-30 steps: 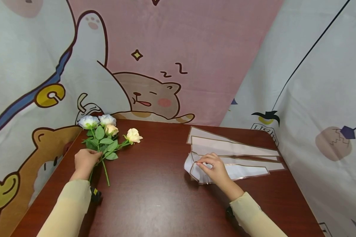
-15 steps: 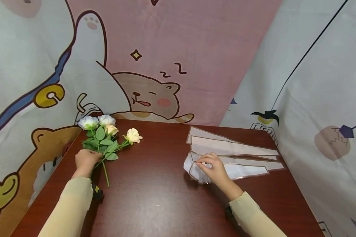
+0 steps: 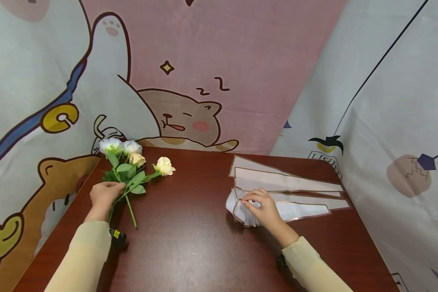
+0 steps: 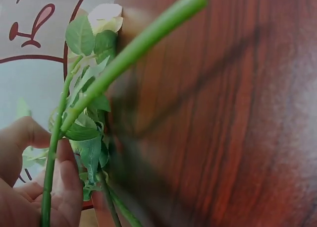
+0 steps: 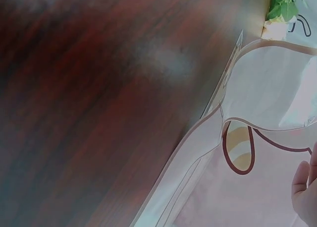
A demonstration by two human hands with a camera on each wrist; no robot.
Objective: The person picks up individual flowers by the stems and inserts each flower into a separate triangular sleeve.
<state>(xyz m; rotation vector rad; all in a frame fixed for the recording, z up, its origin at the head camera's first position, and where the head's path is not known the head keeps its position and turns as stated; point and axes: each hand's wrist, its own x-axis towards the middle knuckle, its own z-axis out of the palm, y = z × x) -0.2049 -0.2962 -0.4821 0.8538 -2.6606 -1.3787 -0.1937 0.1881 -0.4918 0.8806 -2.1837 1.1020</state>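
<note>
On the left of the table lie artificial roses with pale blue, peach and cream heads, their leafy stems crossing. My left hand pinches the roses at these stems between thumb and fingers. Close up in the left wrist view, two green stems cross right at the thumb. Over at the right, my right hand pinches the top edge of a translucent, tapered flower sleeve with brown trim. Its mouth gapes in the right wrist view, the sleeve wall bowed outward.
More tapered sleeves lie fanned out behind the held one, narrow ends toward the right edge. The dark red-brown wooden table meets a cartoon-printed cloth at the back and sides. A small black device sits at the left wrist.
The pale blue rose has shifted slightly right and up, with its leaves and stems turning as my left hand moves a little. My right hand and the sleeve stay put.
</note>
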